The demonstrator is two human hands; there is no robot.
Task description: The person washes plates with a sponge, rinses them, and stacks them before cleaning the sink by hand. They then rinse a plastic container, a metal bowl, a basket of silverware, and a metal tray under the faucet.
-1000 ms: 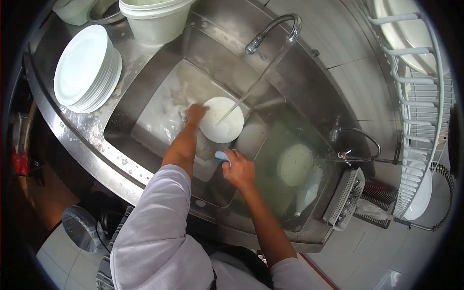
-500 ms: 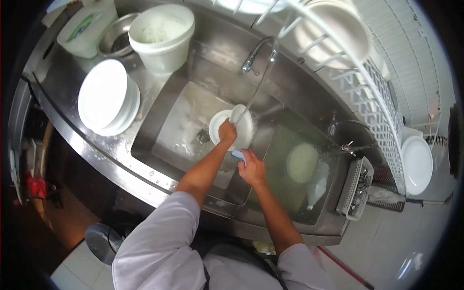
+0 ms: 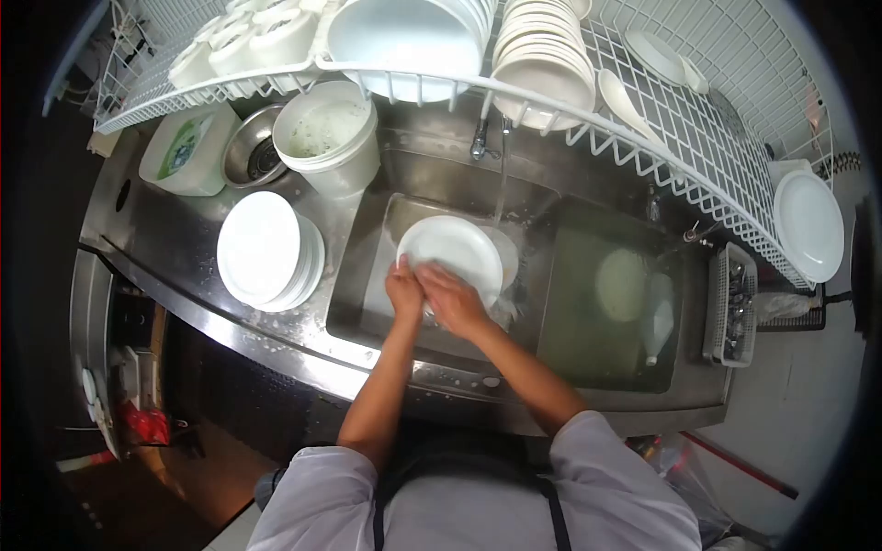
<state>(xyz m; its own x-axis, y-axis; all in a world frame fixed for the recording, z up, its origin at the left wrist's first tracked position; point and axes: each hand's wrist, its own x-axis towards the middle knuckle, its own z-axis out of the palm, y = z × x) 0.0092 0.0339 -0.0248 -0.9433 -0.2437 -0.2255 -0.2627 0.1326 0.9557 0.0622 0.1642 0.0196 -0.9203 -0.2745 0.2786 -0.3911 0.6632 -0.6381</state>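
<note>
A white plate (image 3: 455, 249) is held over the left basin of the steel sink (image 3: 367, 275). My left hand (image 3: 402, 292) grips its near-left rim. My right hand (image 3: 450, 300) presses against the plate's lower face beside the left hand; the blue sponge it held earlier is hidden under it. Water runs in a thin stream from the tap (image 3: 480, 138) down behind the plate. Another white plate (image 3: 508, 254) lies partly hidden behind the held one.
A stack of white plates (image 3: 266, 249) sits on the counter to the left, with a white bucket (image 3: 331, 138), a steel bowl (image 3: 253, 156) and a tub (image 3: 188, 147) behind. The right basin (image 3: 588, 312) holds murky water, a plate and a bottle. A white wire rack (image 3: 570, 101) overhead carries dishes.
The view has tilted up and now shows the overhead rack. Both hands came together on the plate: it rose nearer me, and my right hand moved from beside it onto its face.
</note>
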